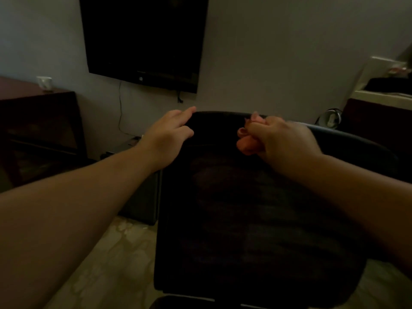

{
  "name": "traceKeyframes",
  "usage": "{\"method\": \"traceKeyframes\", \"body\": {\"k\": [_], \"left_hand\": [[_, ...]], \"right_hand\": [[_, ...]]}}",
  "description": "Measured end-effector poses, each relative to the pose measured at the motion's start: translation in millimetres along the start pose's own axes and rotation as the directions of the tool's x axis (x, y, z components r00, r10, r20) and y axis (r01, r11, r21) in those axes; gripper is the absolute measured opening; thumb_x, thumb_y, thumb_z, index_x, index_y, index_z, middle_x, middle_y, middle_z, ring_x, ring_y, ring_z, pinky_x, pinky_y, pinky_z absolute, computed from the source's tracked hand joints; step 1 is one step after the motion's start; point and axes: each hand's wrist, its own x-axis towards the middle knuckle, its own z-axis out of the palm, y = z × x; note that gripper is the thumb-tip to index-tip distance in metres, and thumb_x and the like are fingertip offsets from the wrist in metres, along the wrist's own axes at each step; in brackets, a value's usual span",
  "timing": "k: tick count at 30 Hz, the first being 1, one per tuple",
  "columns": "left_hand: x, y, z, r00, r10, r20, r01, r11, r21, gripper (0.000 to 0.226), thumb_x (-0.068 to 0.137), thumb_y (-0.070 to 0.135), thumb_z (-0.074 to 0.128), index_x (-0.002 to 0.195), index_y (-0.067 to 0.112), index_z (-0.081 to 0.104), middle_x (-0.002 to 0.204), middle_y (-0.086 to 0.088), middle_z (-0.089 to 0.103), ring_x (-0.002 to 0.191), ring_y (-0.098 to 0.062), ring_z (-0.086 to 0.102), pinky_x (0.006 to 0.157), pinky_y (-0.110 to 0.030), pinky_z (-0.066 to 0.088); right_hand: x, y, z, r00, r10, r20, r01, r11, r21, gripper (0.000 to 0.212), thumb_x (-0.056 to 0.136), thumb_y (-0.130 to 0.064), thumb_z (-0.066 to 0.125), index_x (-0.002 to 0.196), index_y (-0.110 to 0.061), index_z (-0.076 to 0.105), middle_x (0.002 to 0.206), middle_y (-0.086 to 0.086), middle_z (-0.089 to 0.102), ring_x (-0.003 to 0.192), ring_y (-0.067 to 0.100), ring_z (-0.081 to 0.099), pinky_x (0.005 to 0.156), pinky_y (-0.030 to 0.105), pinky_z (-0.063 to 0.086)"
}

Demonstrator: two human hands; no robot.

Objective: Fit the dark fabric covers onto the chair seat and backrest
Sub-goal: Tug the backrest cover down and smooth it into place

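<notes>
— Where's the backrest (256, 208) from where you stand?

— Right in front of you, dark fabric cover (214, 130) over it; in this dim light you can't tell cover from frame. The television (142, 41) hangs on the wall above it.

— And your hands?

— Your left hand (169, 134) lies on the backrest's top left corner, fingers straight, relaxed. Your right hand (274, 137) is curled into a fist near the top edge's middle; whether it pinches the fabric, you can't tell.
</notes>
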Motion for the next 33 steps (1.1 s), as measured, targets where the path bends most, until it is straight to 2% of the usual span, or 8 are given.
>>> {"method": "traceKeyframes", "body": {"k": [5,7,10,18,22,25,29,33], "left_hand": [[5,20,1,0.997,-0.019,0.078,0.034,0.978,-0.207,0.056,0.108,0.035,0.042,0.162,0.022,0.04,0.156,-0.004,0.045,0.141,-0.019,0.046,0.104,-0.016,0.038],[5,19,3,0.988,-0.082,0.127,0.128,0.903,-0.41,0.047,0.114,0.03,0.039,0.159,0.021,0.047,0.149,-0.003,0.055,0.129,-0.013,0.058,0.093,-0.012,0.049],[5,16,7,0.985,-0.127,0.12,0.171,0.84,-0.516,0.044,0.114,0.036,0.04,0.154,0.022,0.053,0.137,0.001,0.063,0.11,-0.003,0.065,0.079,-0.011,0.056],[-5,12,-3,0.985,-0.14,0.097,0.17,0.844,-0.509,0.056,0.113,0.053,0.024,0.16,0.029,0.044,0.143,0.007,0.055,0.11,0.001,0.058,0.081,-0.018,0.048],[-11,12,-4,0.987,-0.129,0.092,0.158,0.844,-0.513,0.054,0.113,0.052,0.025,0.157,0.031,0.047,0.132,0.015,0.058,0.113,0.0,0.059,0.082,-0.017,0.05],[-10,16,0,0.989,-0.11,0.098,0.146,0.83,-0.538,0.05,0.115,0.046,0.028,0.157,0.028,0.048,0.138,0.01,0.057,0.115,0.0,0.057,0.086,-0.018,0.049],[-7,14,3,0.988,-0.113,0.104,0.152,0.829,-0.539,0.051,0.114,0.049,0.027,0.158,0.031,0.047,0.141,0.011,0.055,0.113,0.003,0.057,0.081,-0.014,0.046],[-7,15,4,0.987,-0.139,0.08,0.159,0.811,-0.563,0.052,0.115,0.047,0.027,0.157,0.026,0.048,0.141,0.003,0.057,0.109,0.0,0.059,0.077,-0.016,0.054]], "right_hand": [[-52,46,-4,0.984,0.174,-0.037,-0.175,0.984,-0.021,0.048,0.09,-0.045,0.065,0.134,-0.027,0.063,0.116,0.019,0.065,0.082,0.044,0.069,0.068,0.051,0.06],[-55,50,-2,0.979,0.197,-0.042,-0.2,0.977,-0.074,0.043,0.092,-0.045,0.064,0.129,-0.023,0.067,0.113,0.021,0.066,0.078,0.044,0.068,0.066,0.05,0.06],[-38,32,0,0.984,0.168,-0.057,-0.172,0.982,-0.073,0.033,0.098,-0.043,0.063,0.122,-0.022,0.068,0.102,0.02,0.064,0.073,0.041,0.065,0.062,0.043,0.055],[21,-43,13,0.996,-0.028,-0.087,0.021,0.997,-0.08,0.022,0.097,-0.024,0.065,0.119,-0.023,0.063,0.104,0.011,0.06,0.075,0.032,0.061,0.059,0.034,0.037],[10,-24,3,0.994,-0.092,-0.057,0.09,0.996,-0.027,0.035,0.092,-0.026,0.074,0.126,-0.023,0.064,0.105,0.013,0.061,0.076,0.036,0.064,0.06,0.036,0.045],[-12,5,-6,0.997,-0.016,-0.074,0.013,0.999,-0.035,0.035,0.095,-0.039,0.071,0.126,-0.024,0.065,0.105,0.013,0.062,0.085,0.04,0.067,0.065,0.043,0.055],[-17,0,6,0.98,0.147,-0.131,-0.153,0.988,-0.038,0.029,0.102,-0.042,0.062,0.127,-0.026,0.064,0.11,0.014,0.063,0.083,0.037,0.065,0.065,0.039,0.051],[17,-52,10,0.988,0.058,-0.143,-0.058,0.998,0.004,0.022,0.103,-0.031,0.06,0.123,-0.026,0.067,0.11,0.013,0.065,0.082,0.037,0.066,0.062,0.033,0.038]]}}
